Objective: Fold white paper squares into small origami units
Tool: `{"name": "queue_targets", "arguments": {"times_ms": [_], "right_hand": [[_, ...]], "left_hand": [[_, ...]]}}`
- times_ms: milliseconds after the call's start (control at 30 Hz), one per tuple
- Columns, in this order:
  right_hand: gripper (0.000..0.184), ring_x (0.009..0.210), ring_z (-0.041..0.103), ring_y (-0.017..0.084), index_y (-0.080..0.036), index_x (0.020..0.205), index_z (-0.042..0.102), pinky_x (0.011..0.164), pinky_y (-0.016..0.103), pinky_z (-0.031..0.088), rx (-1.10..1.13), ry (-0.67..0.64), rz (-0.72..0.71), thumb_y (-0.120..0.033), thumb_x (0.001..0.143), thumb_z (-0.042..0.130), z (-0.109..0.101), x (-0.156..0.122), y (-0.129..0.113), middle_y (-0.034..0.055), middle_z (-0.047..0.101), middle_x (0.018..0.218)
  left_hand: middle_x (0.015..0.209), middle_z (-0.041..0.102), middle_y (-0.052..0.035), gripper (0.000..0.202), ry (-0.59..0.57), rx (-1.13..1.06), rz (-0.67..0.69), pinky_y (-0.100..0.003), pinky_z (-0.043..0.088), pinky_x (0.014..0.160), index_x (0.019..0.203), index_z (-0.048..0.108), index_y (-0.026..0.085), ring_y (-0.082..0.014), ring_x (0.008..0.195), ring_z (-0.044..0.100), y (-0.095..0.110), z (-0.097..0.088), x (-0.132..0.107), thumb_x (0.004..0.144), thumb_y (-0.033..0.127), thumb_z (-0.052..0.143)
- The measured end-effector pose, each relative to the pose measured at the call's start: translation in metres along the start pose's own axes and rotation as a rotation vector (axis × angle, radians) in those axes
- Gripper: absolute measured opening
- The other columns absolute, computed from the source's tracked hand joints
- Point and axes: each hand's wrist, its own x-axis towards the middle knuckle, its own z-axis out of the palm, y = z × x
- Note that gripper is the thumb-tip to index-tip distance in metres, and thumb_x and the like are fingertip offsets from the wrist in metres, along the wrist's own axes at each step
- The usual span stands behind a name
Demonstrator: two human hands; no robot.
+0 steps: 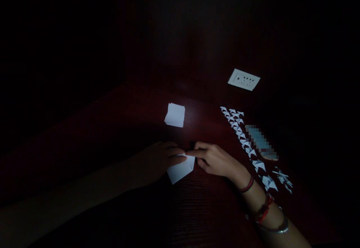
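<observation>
A white sheet of paper (180, 172), partly folded with a flap at its right side, lies on the dark red table in front of me. My left hand (164, 158) holds it from the left, thumb on the paper and fingers along the top edge. From the right, my right hand (212, 158) presses the top corner with its index finger, the other fingers curled in. The two hands' fingertips nearly meet at this corner, so part of the paper there is hidden.
Beyond my hands sits a stack of white paper squares (175, 114). Rows of small folded paper pieces (239, 132) run down the right, beside a phone (261, 142) and thin paper scraps (282, 178). A socket plate (244, 79) is farther back. The surroundings are very dark.
</observation>
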Motion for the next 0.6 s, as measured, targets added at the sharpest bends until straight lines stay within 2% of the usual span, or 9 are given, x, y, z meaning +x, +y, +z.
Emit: {"name": "queue_targets", "arguments": {"times_ms": [133, 367, 600], "right_hand": [[0.042, 0.073, 0.049, 0.011, -0.026, 0.114, 0.050, 0.067, 0.023, 0.040, -0.044, -0.019, -0.001, -0.009, 0.077, 0.040, -0.002, 0.002, -0.001, 0.0020, 0.051, 0.085], [0.039, 0.070, 0.050, 0.011, -0.026, 0.110, 0.054, 0.064, 0.024, 0.038, -0.084, -0.048, -0.002, -0.011, 0.076, 0.042, -0.010, -0.002, 0.001, 0.0011, 0.053, 0.083], [0.029, 0.074, 0.051, 0.013, -0.021, 0.094, 0.062, 0.065, 0.025, 0.039, -0.111, -0.058, -0.013, -0.011, 0.074, 0.044, -0.015, -0.007, -0.001, 0.0021, 0.054, 0.082]], "left_hand": [[0.123, 0.044, 0.0002, 0.049, 0.011, 0.005, -0.001, -0.035, 0.029, 0.089, 0.120, 0.037, 0.026, -0.0201, 0.113, 0.035, 0.000, 0.002, 0.001, 0.077, 0.003, 0.041], [0.123, 0.043, 0.0012, 0.052, -0.017, 0.019, -0.050, -0.033, 0.029, 0.084, 0.121, 0.037, 0.026, -0.0193, 0.108, 0.039, 0.009, -0.006, 0.004, 0.076, 0.001, 0.038], [0.122, 0.044, 0.0016, 0.049, -0.021, 0.017, -0.068, -0.033, 0.029, 0.085, 0.120, 0.039, 0.026, -0.0192, 0.107, 0.040, 0.009, -0.004, 0.004, 0.077, 0.002, 0.038]]}}
